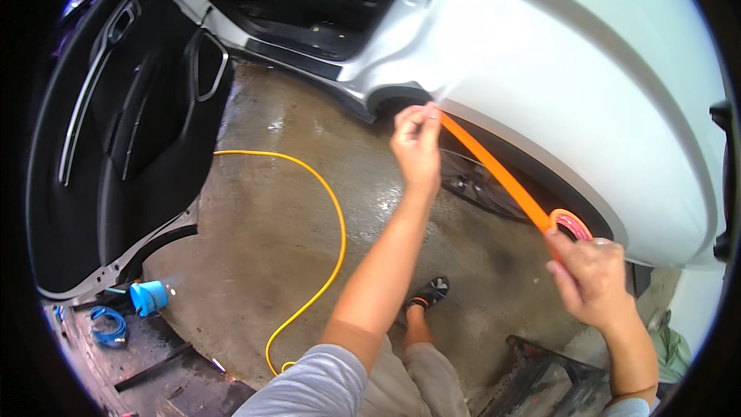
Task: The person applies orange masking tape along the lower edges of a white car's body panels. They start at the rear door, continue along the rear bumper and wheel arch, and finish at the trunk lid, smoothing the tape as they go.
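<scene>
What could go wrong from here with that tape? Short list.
1. A long free strip of orange tape spans from the left hand to the roll in the right hand; it might twist or stick crooked on the white car panel.
2. A yellow hose loops across the wet-looking floor, so a step back might bring a trip or slip.

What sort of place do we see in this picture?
Probably a car workshop or washing bay: it shows a glossy white car with its black-lined door open, a thin yellow hose or cable, and a wet, brownish floor.
</scene>
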A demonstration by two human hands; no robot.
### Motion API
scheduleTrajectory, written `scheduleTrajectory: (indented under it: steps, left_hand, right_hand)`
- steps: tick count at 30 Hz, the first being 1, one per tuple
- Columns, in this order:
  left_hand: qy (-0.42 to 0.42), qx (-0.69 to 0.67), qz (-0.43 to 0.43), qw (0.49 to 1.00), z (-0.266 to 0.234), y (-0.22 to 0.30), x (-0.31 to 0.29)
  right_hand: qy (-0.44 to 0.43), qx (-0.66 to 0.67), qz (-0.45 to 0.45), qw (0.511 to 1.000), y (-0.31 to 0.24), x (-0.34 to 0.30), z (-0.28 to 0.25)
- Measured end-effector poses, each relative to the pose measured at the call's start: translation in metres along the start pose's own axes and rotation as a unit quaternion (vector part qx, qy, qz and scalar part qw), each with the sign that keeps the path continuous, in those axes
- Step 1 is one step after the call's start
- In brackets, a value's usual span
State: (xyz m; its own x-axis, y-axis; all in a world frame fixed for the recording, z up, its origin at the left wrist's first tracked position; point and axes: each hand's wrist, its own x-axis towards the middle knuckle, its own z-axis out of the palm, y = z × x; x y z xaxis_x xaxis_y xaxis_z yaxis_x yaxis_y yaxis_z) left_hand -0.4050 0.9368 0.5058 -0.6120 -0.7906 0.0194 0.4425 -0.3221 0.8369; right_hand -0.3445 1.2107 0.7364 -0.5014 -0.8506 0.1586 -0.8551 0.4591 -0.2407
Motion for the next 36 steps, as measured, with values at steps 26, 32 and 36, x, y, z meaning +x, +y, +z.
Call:
scheduleTrajectory:
  steps: [26, 32, 36]
  left_hand:
    - [-0.017, -0.001, 0.02, 1.0, -0.002, -0.007, 0.001]
    - [-0.005, 0.07, 0.042, 0.997, 0.002, -0.01, -0.004]
    - [-0.003, 0.092, 0.074, 0.993, 0.004, -0.015, -0.008]
  right_hand:
    - [-0.069, -0.041, 0.091, 0.993, 0.019, -0.029, -0.004]
    - [-0.011, -0.057, 0.158, 0.986, 0.025, -0.028, 0.005]
    - [-0.011, -0.054, 0.171, 0.984, 0.029, -0.033, 0.008]
